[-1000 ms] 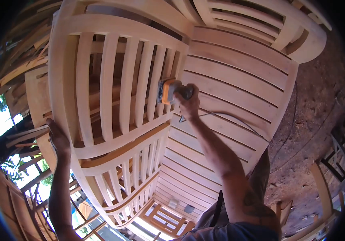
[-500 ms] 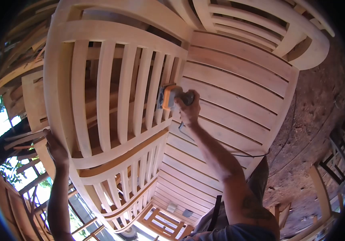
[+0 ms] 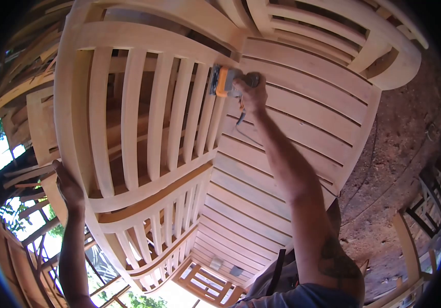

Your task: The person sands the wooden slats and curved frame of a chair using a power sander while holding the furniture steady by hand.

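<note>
My right hand [image 3: 252, 93] is closed round an orange and dark electric sander [image 3: 223, 81]. The sander's flat pad faces the slats of a wooden bench's backrest [image 3: 134, 118], close to its joint with the slatted seat [image 3: 302, 102]. A cord hangs from the sander across the seat boards. At the left, my left hand [image 3: 69, 189] grips the outer edge of the backrest's top rail [image 3: 71, 138], its fingers partly hidden behind the wood.
A curved, slatted armrest end [image 3: 400, 61] rises at the upper right. Bare brown ground [image 3: 400, 138] lies beyond the seat's front edge, with wooden frame parts [image 3: 410, 246] on it. Stacked timber [image 3: 30, 56] is behind the backrest. Two small pads [image 3: 216, 264] sit on the lower seat boards.
The sander in my right hand has moved up the view and slightly right, along the backrest slats. My left hand remains on the rail. The view has shifted slightly.
</note>
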Motion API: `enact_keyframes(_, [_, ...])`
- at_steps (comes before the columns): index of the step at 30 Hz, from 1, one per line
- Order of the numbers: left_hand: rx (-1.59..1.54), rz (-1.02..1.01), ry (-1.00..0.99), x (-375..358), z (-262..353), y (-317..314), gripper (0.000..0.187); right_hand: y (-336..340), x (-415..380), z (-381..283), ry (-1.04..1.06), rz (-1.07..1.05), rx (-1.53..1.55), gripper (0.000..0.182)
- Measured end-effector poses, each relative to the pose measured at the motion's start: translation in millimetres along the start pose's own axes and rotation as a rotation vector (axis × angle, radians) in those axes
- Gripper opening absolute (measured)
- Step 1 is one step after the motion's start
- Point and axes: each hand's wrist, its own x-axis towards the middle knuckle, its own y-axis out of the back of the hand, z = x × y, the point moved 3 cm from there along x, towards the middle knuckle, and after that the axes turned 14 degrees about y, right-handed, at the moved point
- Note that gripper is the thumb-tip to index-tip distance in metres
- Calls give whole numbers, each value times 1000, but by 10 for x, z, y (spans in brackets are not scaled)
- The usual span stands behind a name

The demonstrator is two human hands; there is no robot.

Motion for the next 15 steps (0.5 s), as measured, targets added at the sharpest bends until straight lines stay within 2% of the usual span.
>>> enact_keyframes(2, [6, 12, 8, 18, -6, -6, 82, 7, -539, 205, 16, 26, -88, 75])
enact_keyframes(3, [14, 16, 13, 24, -12, -5, 83, -9, -780, 548, 90, 22, -142, 74])
enact_keyframes(5, [-27, -3, 12, 12, -11, -13, 82, -10, -1419, 660, 182, -9, -192, 71])
enact_keyframes(6, [-49, -12, 9, 13, 0, -20, 82, -43, -1737, 859, 70, 2, -123, 74])
enact_keyframes(7, [-54, -21, 7, 16, 12, -27, 81, -18, -2019, 755, 117, -15, -155, 78])
enact_keyframes(10, [-67, -43, 0, -3, 1, -1, 80, 18, -2663, 991, -21, -53, -87, 80])
enact_keyframes(12, [-93, -56, -21, 27, -12, -6, 80, 20, -2730, 1144, -46, 17, -54, 78])
enact_keyframes(15, [-82, -127, -9, 104, -89, 64, 78, 61, -2286, 1294, -110, 62, -58, 77])
